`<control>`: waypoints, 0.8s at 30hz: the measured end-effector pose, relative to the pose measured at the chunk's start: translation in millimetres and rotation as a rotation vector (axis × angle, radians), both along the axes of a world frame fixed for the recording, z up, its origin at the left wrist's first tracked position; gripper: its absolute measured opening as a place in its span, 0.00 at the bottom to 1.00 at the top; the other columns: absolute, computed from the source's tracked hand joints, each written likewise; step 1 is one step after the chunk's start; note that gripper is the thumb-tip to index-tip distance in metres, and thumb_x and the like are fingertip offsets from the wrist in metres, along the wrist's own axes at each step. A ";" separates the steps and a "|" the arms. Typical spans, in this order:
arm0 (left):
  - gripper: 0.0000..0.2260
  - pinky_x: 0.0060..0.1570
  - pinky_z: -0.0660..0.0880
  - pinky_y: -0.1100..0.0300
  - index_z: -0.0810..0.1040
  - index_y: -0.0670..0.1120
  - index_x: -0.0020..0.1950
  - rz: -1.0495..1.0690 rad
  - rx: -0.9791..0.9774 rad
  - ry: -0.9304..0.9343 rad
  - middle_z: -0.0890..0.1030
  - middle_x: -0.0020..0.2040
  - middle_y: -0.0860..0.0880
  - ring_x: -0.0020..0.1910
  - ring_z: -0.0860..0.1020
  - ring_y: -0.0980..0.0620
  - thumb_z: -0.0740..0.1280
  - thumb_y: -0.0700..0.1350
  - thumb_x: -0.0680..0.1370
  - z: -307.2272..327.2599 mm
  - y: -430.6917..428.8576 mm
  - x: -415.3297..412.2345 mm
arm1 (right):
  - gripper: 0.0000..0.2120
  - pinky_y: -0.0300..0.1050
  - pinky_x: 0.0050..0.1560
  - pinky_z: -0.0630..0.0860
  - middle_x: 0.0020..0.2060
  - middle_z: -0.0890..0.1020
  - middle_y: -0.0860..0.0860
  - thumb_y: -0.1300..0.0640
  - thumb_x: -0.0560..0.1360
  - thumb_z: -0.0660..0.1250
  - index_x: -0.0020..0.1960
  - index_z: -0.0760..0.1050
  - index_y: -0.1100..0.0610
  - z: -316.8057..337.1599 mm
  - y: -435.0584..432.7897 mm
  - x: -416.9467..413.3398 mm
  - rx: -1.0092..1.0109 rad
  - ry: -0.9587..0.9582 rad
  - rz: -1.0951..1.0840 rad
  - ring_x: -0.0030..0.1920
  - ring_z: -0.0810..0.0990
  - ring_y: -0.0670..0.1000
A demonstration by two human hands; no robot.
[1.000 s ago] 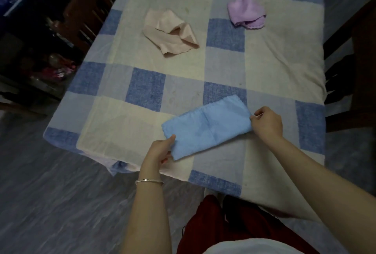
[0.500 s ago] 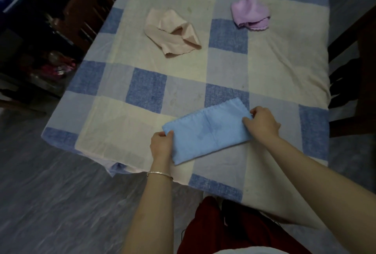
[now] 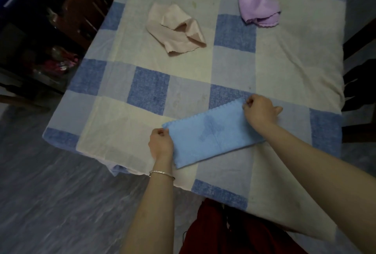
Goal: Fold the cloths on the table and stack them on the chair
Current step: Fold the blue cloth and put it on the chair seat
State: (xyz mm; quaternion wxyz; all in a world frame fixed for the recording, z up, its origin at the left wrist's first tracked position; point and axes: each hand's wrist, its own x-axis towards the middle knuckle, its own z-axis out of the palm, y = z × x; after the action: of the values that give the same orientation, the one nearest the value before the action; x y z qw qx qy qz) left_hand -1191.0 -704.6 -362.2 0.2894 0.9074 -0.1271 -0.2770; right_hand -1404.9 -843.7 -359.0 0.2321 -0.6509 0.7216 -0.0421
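Near edge: the checked tablecloth (image 3: 284,60) hangs over the table's rim, just below the wrists.
Blue cloth (image 3: 211,135): a folded strip lying flat and slanted, close to that rim.
Left hand (image 3: 161,143): pinches the strip's left end.
Right hand (image 3: 259,111): pinches its far right corner.
Open room: bare tablecloth beyond the strip.
Far: peach cloth (image 3: 175,29) and lilac cloth (image 3: 258,7), crumpled, well apart.

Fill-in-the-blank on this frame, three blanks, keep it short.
1. The folded cloth gripped by the left hand and right hand is coloured ____.
2. The purple cloth lies to the ____ of the beige cloth.
3. The bracelet sits on the ____ wrist.
Missing: blue; right; left.
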 end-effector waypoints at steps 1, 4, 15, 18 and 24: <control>0.13 0.55 0.70 0.54 0.75 0.38 0.58 -0.003 0.005 -0.004 0.80 0.57 0.39 0.58 0.76 0.40 0.61 0.44 0.79 -0.1 0.3 -1.1 | 0.06 0.54 0.59 0.60 0.50 0.81 0.55 0.55 0.75 0.63 0.50 0.77 0.54 0.6 -1.1 0.5 -0.008 -0.009 -0.004 0.55 0.76 0.58; 0.14 0.55 0.70 0.55 0.72 0.39 0.60 -0.017 0.004 0.000 0.78 0.57 0.40 0.58 0.75 0.40 0.62 0.44 0.78 2.2 0.5 -7.2 | 0.09 0.55 0.60 0.60 0.53 0.80 0.55 0.54 0.75 0.63 0.54 0.74 0.55 0.7 -1.5 0.4 0.019 -0.018 -0.006 0.56 0.76 0.59; 0.23 0.58 0.70 0.49 0.65 0.39 0.65 -0.033 0.011 -0.116 0.67 0.64 0.38 0.59 0.72 0.37 0.68 0.42 0.73 3.5 0.6 -28.3 | 0.34 0.54 0.59 0.71 0.59 0.76 0.57 0.34 0.67 0.66 0.61 0.69 0.59 4.1 29.3 -34.0 0.316 0.078 -0.089 0.59 0.75 0.60; 0.14 0.53 0.70 0.53 0.69 0.41 0.60 -0.072 -0.039 -0.009 0.76 0.57 0.40 0.56 0.75 0.39 0.63 0.40 0.75 9.4 3.8 -32.9 | 0.34 0.53 0.57 0.72 0.58 0.78 0.58 0.33 0.67 0.66 0.60 0.71 0.59 4.5 34.0 -41.1 0.397 0.059 -0.109 0.58 0.77 0.60; 0.12 0.58 0.69 0.55 0.75 0.49 0.59 -0.387 0.172 -0.027 0.80 0.57 0.48 0.57 0.77 0.43 0.60 0.45 0.77 11.4 14.2 -43.0 | 0.09 0.46 0.46 0.71 0.45 0.81 0.55 0.48 0.69 0.68 0.39 0.73 0.53 15.7 41.4 -29.4 0.308 -0.029 -0.035 0.51 0.80 0.59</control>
State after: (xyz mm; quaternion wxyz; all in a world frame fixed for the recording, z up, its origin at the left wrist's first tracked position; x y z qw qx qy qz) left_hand -1233.9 -690.4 -350.8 0.1504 0.8910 -0.2786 -0.3253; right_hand -1434.3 -802.3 -343.3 0.3389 -0.5941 0.7274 0.0556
